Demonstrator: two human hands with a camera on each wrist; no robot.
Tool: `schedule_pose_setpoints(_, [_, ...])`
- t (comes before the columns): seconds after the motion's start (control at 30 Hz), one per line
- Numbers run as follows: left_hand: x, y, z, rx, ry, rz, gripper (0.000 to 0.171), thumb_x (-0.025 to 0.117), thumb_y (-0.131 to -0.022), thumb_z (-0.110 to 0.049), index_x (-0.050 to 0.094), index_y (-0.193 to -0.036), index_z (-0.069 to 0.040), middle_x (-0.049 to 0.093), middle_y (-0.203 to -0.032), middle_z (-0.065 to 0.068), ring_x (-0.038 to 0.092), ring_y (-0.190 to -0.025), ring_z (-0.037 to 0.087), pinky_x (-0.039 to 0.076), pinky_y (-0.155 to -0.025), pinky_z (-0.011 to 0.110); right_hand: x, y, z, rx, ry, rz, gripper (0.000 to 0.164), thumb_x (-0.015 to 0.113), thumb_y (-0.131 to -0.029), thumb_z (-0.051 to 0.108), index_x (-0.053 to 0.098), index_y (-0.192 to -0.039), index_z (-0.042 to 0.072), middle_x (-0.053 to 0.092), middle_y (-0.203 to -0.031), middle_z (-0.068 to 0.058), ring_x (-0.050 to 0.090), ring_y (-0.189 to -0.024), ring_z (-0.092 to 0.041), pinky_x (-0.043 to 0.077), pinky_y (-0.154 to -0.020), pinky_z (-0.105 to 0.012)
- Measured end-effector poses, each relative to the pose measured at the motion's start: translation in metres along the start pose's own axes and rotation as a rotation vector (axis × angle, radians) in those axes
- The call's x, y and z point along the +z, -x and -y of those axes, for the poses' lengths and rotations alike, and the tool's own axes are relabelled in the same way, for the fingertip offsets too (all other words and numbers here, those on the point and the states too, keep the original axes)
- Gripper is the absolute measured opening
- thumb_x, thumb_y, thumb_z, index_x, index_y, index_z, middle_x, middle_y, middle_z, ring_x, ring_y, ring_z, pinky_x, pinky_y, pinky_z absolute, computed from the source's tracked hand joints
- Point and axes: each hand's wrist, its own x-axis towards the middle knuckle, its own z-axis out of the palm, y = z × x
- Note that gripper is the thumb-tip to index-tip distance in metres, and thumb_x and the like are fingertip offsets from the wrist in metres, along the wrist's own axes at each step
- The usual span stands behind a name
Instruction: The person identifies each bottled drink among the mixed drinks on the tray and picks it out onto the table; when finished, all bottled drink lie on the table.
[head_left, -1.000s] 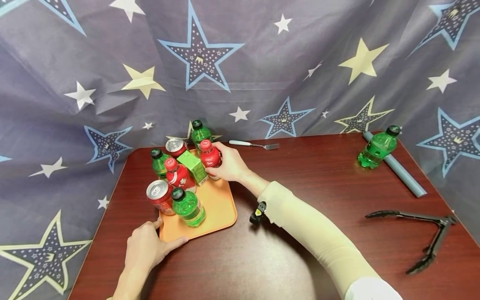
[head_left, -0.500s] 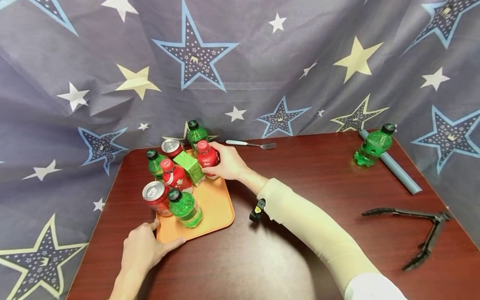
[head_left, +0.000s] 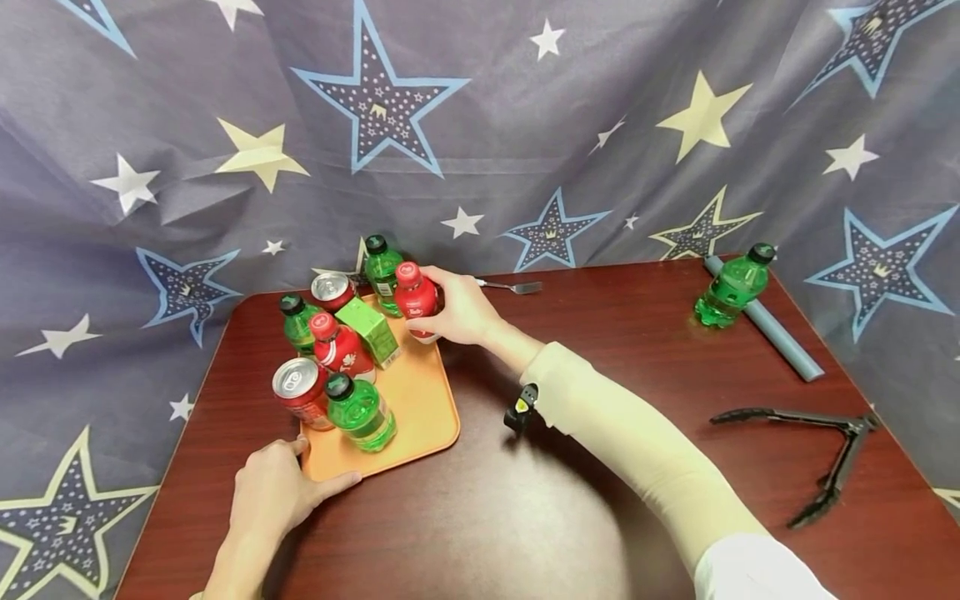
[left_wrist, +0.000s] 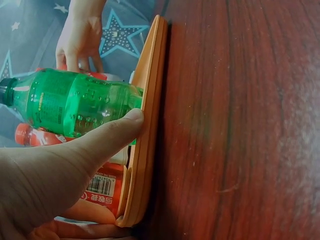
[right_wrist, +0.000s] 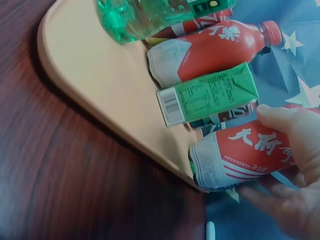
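My left hand (head_left: 266, 492) holds the front left corner of an orange tray (head_left: 420, 400), thumb along the front rim, fingers at the left side. Around a red plastic soda bottle (head_left: 417, 300) with white lettering, my right hand (head_left: 461, 307) curls its fingers and thumb at the tray's back right edge. In the right wrist view, this bottle's base overlaps the tray's rim. Beside it stand a green drink carton (head_left: 371, 329) and another red bottle (head_left: 343, 350). A green bottle (head_left: 363, 417) and a red can (head_left: 303, 392) stand near my left hand.
More drinks crowd the tray's back: a green bottle (head_left: 384, 279), another can (head_left: 333, 290) and a green bottle (head_left: 297, 321) at left. A fork (head_left: 517, 287) lies behind my right hand. Rightward are a green bottle (head_left: 735, 287), a grey tube (head_left: 783, 342) and a black folding stand (head_left: 817, 450).
The head view has turned, shifting the whole scene left. My right hand has moved the red bottle slightly up and away from the carton. My left hand has kept its place at the tray corner.
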Motion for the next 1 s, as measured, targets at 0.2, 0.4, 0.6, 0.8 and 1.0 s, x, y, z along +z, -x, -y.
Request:
schedule_pose_setpoints(0.2, [-0.003, -0.002, 0.002, 0.020, -0.015, -0.002, 0.089, 0.090, -0.062, -0.076, 0.076, -0.105, 0.001, 0.071, -0.077, 0.022, 0.069, -0.075, 0.047, 0.054, -0.066, 0.061, -0.009, 0.002, -0.005, 0.034, 0.008, -0.021, 0.068, 0.093, -0.083, 0.030, 0.063, -0.141, 0.013, 0.076, -0.125, -0.006, 0.073, -0.108, -0.020, 0.059, -0.096, -0.035])
schedule_pose_setpoints(0.4, [-0.008, -0.005, 0.003, 0.029, -0.027, 0.012, 0.088, 0.090, -0.062, -0.075, 0.076, -0.103, 0.002, 0.071, -0.076, 0.022, 0.069, -0.073, 0.045, 0.055, -0.066, 0.061, -0.023, 0.005, -0.006, 0.024, 0.003, -0.064, 0.068, 0.095, -0.081, 0.031, 0.065, -0.139, 0.012, 0.077, -0.122, -0.007, 0.075, -0.104, -0.021, 0.061, -0.093, -0.038])
schedule_pose_setpoints(0.6, [-0.008, -0.008, 0.004, 0.032, -0.026, 0.027, 0.083, 0.091, -0.061, -0.074, 0.074, -0.093, 0.000, 0.069, -0.070, 0.016, 0.068, -0.070, 0.040, 0.055, -0.063, 0.058, -0.034, 0.005, -0.005, 0.022, 0.020, -0.087, 0.069, 0.096, -0.079, 0.031, 0.066, -0.138, 0.012, 0.077, -0.122, -0.007, 0.076, -0.105, -0.023, 0.062, -0.094, -0.038])
schedule_pose_setpoints(0.8, [-0.005, -0.005, 0.003, 0.019, -0.020, 0.022, 0.096, 0.091, -0.062, -0.075, 0.075, -0.110, 0.007, 0.074, -0.084, 0.025, 0.070, -0.076, 0.042, 0.056, -0.068, 0.060, -0.045, 0.006, 0.000, 0.012, 0.004, -0.089, 0.067, 0.095, -0.079, 0.030, 0.066, -0.136, 0.011, 0.078, -0.120, -0.008, 0.078, -0.105, -0.024, 0.062, -0.093, -0.038])
schedule_pose_setpoints(1.0, [-0.002, -0.003, 0.003, 0.025, -0.006, -0.003, 0.088, 0.091, -0.061, -0.074, 0.076, -0.101, 0.003, 0.072, -0.077, 0.021, 0.069, -0.073, 0.042, 0.056, -0.066, 0.059, -0.058, 0.008, 0.001, 0.006, 0.024, -0.141, 0.065, 0.096, -0.078, 0.030, 0.068, -0.133, 0.010, 0.079, -0.116, -0.009, 0.077, -0.102, -0.023, 0.061, -0.091, -0.039])
